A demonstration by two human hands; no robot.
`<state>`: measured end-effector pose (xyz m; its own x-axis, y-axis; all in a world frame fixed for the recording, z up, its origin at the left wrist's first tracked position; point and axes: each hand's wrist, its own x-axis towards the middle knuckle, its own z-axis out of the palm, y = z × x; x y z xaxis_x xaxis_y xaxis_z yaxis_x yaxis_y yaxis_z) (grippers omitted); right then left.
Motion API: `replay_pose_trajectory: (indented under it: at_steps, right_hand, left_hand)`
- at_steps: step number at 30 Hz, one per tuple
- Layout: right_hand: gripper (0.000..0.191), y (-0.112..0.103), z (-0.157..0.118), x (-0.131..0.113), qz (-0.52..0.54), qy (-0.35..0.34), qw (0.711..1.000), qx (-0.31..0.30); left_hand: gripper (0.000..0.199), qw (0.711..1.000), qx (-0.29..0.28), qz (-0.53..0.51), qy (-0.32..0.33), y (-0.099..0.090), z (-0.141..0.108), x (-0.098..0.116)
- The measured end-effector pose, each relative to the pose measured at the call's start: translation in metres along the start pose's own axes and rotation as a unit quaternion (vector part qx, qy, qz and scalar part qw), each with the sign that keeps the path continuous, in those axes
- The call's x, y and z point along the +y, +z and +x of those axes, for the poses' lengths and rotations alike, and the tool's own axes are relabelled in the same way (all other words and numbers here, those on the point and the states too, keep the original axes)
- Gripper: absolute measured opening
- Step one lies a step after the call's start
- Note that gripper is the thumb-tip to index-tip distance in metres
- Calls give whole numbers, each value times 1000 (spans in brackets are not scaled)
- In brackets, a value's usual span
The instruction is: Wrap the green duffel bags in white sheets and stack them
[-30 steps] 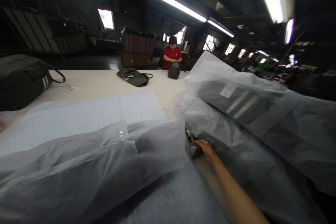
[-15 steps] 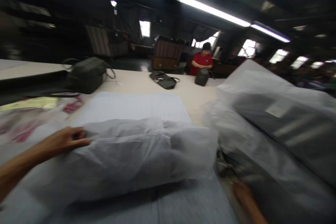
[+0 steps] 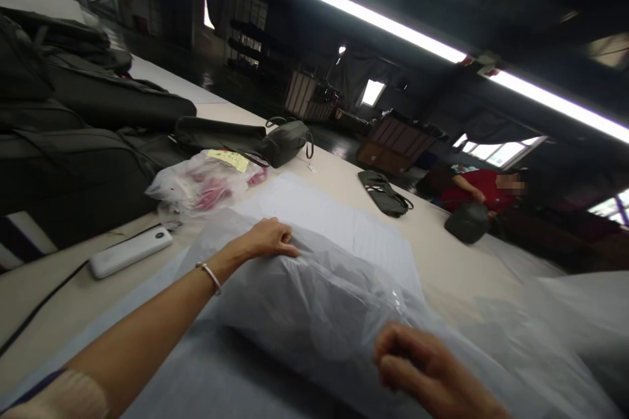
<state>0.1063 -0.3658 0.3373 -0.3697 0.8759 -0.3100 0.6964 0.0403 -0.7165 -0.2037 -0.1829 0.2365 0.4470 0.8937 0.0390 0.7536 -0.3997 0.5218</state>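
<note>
A large translucent white plastic bag (image 3: 314, 304) with a dark bulky item inside lies across the front of the table. My left hand (image 3: 268, 237), with a bangle at the wrist, pinches the bag's upper edge at its left end. My right hand (image 3: 417, 366) hovers at the near right side of the bag, slightly blurred. Its fingers are bent, with a gap between thumb and forefinger and nothing seen in them. Under the bag lie pale blue-white sheets (image 3: 393, 252).
Dark bags (image 3: 63, 163) are piled at the left, near a white power bank (image 3: 132, 252) with a cable. Behind sits a plastic bag with pink contents (image 3: 211, 186). Small dark pouches (image 3: 285, 143) stand along the far edge. Another plastic-wrapped bundle (image 3: 584, 314) is at right. A person in red (image 3: 472, 190) handles a dark pouch opposite.
The view has swung left and tilted. My right hand has come up from beside the right-hand bundle to the front of the plastic bag. My left hand still grips the bag's edge.
</note>
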Motion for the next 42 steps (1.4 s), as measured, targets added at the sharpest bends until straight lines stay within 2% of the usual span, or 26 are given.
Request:
replay_pose_trajectory:
  at_steps: [3,6,9,12,15,18,20,22,24,26,28,31,33,35,38,40,42]
  right_hand:
    - [14,9,81,-58,-41,-51,995,-81]
    - [12,16,154,-77,-170,-57,978,-103]
    - [8,16,198,-87,-322,-23,938,-125]
    - [11,16,220,-103,-403,26,898,-177]
    - [24,19,232,-114,-486,11,853,-189]
    - [55,16,242,-106,-536,-32,829,-157]
    - [74,8,246,-90,-509,-40,849,-137]
    - [82,-3,247,-69,-436,-43,892,-117]
    - [92,-11,244,-48,-344,-55,935,-70]
    - [103,-13,238,-31,-250,-60,966,-27]
    - [109,-8,232,-19,-177,-42,983,-16]
    - [108,0,222,-12,-111,10,993,-26]
    - [98,3,215,-9,-57,19,998,4]
    - [87,5,209,-6,-17,-1,999,52]
    - [75,14,205,-1,-72,-23,993,89]
    - [67,23,204,1,-130,-21,985,114]
    - [62,28,199,0,-131,-20,976,175]
  left_hand:
    - [39,1000,9,18,5,-1,-1,1]
    - [40,999,13,32,7,-2,-3,4]
    - [41,999,17,36,11,-1,-4,5]
    - [39,999,23,38,21,3,-3,1]
    - [42,997,40,47,43,9,-1,-4]
    - [48,996,50,54,56,11,0,-7]
    - [49,996,48,59,52,11,0,-7]
    - [51,996,45,60,43,9,0,-6]
    - [49,997,39,55,36,8,0,-4]
    - [45,998,35,50,30,6,-1,-2]
    - [42,998,33,52,28,5,-1,-1]
    - [40,997,42,61,25,1,-2,0]
    - [35,996,56,72,23,-2,-3,-1]
    - [28,993,77,82,26,-5,-7,-3]
    - [21,988,114,103,25,-6,-17,-9]
    - [19,976,171,128,29,-4,-26,-16]
    - [22,950,268,153,38,-4,-36,-22]
